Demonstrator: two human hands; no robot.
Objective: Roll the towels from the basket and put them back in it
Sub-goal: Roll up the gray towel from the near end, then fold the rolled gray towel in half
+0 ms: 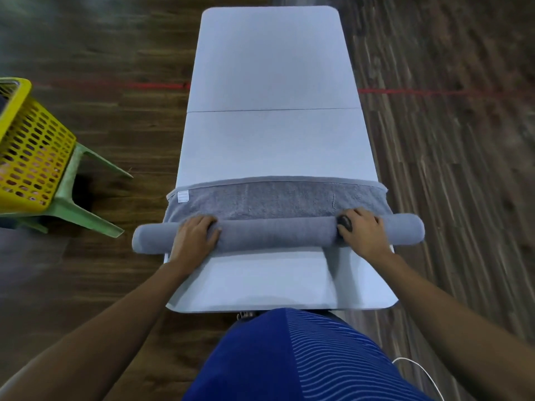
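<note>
Grey towel (pixel 278 234) part-rolled on counter (pixel 269 68); left hand (pixel 197 235), right hand (pixel 362 233): grips curled round roll; uneven push could skew or slacken it.

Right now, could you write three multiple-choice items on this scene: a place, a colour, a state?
1. Relative to the table, the basket stands: A on it; B left, on a stool; C right, on the floor.
2. The towel is: A grey; B red; C white.
3. The towel is: A flat; B partly rolled; C fully rolled.
Key: 1 B, it sits on the green stool at left. 2 A, grey pile. 3 B, left hand and right hand hold a roll; a flat strip lies beyond.
</note>
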